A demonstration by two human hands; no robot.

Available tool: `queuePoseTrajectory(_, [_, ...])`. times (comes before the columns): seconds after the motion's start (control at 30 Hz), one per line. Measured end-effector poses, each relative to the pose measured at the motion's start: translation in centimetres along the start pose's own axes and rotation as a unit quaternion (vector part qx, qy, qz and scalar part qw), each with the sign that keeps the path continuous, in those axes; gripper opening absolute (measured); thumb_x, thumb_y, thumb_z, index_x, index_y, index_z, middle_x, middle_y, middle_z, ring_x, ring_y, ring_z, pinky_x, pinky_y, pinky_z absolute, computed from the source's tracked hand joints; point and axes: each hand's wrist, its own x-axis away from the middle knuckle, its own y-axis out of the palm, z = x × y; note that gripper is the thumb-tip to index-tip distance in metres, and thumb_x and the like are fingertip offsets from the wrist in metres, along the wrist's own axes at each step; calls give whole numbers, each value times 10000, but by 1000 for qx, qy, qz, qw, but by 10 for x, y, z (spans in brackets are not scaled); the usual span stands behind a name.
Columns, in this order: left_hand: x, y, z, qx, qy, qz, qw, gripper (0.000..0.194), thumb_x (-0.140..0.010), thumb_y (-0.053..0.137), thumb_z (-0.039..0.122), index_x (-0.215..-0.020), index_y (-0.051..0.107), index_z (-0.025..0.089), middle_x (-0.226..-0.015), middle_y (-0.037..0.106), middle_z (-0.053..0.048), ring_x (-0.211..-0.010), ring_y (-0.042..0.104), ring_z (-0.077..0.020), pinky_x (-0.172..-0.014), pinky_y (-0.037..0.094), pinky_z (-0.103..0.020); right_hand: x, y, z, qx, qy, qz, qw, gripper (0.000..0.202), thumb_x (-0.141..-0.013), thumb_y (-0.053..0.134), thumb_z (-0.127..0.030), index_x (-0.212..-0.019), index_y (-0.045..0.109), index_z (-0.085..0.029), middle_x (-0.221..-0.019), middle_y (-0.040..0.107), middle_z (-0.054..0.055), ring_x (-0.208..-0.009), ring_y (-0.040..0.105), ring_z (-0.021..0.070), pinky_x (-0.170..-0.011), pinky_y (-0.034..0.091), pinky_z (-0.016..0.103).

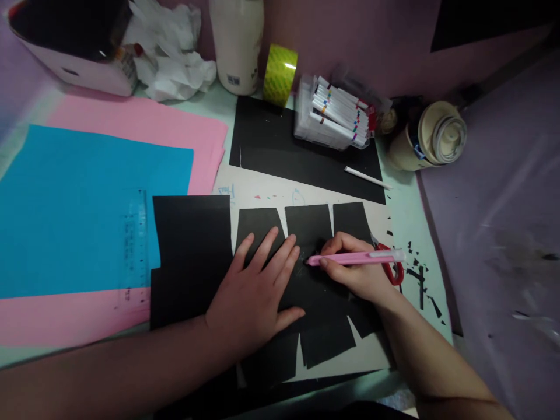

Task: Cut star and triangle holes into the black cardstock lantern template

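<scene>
My left hand (258, 286) lies flat with fingers spread on a sheet of black paper (321, 303), which has slits and flaps cut along its upper and lower edges. In my right hand (356, 268) is a slim pink pen (350, 258) with a pale clip end, pinched between thumb and fingers. The pen's dark tip is at the paper's middle, just right of my left fingertips, and faint light marks show there. Red-handled scissors (396, 271) lie partly hidden behind my right hand.
Blue paper (87, 216) and pink paper (175, 125) lie left, under a clear ruler (135, 239). Behind are yellow tape (280, 76), a box of white markers (341, 111), a white bottle (238, 46) and a lidded cup (431, 137). Black scraps (422, 286) are scattered right.
</scene>
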Motion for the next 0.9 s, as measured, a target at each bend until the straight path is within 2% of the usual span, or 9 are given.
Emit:
queuePoseTrajectory(0.37, [0,-2,0,1,1,0,1000,849,-847,539,694,-1483,418,145,-1608,301,-40,-1492,200,-314,-1193,147,-553,2,-1,2,-7,-7,12,1000,144,-787,689,-258,-709,581,-204,-713,660,11,-644,600,143,-579,458,253])
queuePoseTrajectory(0.9, [0,-2,0,11,-2,-9,1000,825,-881,479,696,-1494,401,150,-1614,284,-29,-1497,186,-312,-1197,121,-543,2,-3,1,10,-14,-11,1000,127,-783,696,-242,-716,595,-203,-710,657,0,-637,584,132,-579,444,243])
